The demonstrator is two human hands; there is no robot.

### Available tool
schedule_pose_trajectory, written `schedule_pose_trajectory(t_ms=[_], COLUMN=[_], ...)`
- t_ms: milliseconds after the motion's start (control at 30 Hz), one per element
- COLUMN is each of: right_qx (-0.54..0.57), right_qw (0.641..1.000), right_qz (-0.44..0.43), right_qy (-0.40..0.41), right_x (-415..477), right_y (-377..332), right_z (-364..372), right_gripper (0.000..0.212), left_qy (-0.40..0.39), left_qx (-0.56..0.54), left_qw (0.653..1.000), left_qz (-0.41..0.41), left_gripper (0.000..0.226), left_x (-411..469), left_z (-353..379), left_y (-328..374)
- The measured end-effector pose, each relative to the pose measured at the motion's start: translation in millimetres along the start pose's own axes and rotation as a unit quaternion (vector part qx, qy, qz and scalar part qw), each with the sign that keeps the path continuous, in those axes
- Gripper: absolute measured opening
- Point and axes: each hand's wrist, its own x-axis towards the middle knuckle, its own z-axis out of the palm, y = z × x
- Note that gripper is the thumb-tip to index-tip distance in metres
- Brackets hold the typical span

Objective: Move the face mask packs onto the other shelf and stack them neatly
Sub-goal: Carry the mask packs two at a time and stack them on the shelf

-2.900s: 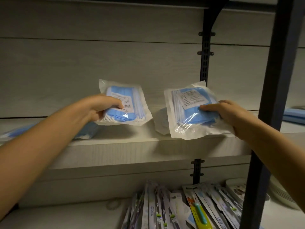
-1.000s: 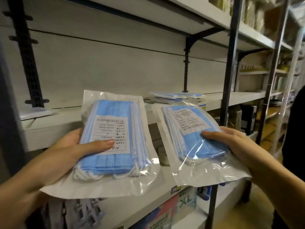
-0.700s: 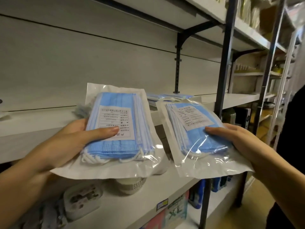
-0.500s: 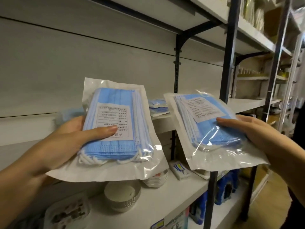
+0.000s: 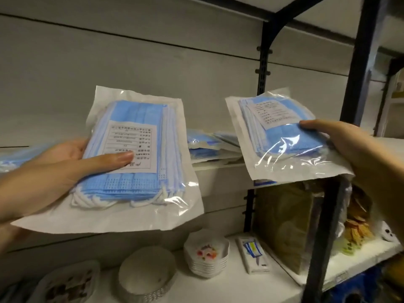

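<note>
Left of centre: a clear plastic pack of blue face masks with a white printed label [image 5: 131,154], held up in front of the pale shelf, pinched in the grip of the left hand [image 5: 54,171], thumb across the label, fingers behind. Right of centre, slightly higher: a second clear pack of blue face masks [image 5: 282,136], tilted, clamped in the grip of the right hand [image 5: 354,154], thumb on top near the pack's right edge. Between the two, at mid-frame: more blue mask packs lying on the white shelf board [image 5: 209,145], loosely overlapped. Bottom of the frame, on the lower white shelf [image 5: 251,285]: a stack of small white floral dishes [image 5: 206,256], a round white lidded container [image 5: 147,278], a brown paper bag [image 5: 284,226]. Right side: a dark metal upright post [image 5: 358,84].
</note>
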Motion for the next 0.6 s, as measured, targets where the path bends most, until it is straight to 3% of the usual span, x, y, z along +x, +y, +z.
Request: schedule_pose_trajectory(t_ms=[267, 367, 433, 500, 600], right_qx=[0.0, -0.004, -0.026, -0.063, -0.134], right_qw=[0.995, 0.991, 0.988, 0.984, 0.973], right_qz=[-0.059, -0.081, -0.084, -0.084, -0.104], right_qy=[-0.084, -0.109, -0.129, -0.142, -0.154], right_x=[110, 146, 166, 181, 199], right_y=[0, -1, 0, 4, 11], right_z=[-25, -18, -10, -3, 2], right_gripper=[0.038, 0.026, 0.019, 0.02, 0.03], left_qy=[0.112, 0.149, 0.14, 0.107, 0.098], left_qx=[0.027, 0.034, 0.027, -0.01, -0.017], left_qw=[0.992, 0.987, 0.988, 0.991, 0.991], left_qz=[-0.047, -0.045, -0.053, -0.077, -0.091], left_gripper=[0.061, 0.088, 0.092, 0.08, 0.091], left_x=[15, 20, 23, 26, 34], left_z=[40, 59, 69, 76, 84], left_y=[32, 51, 66, 77, 82])
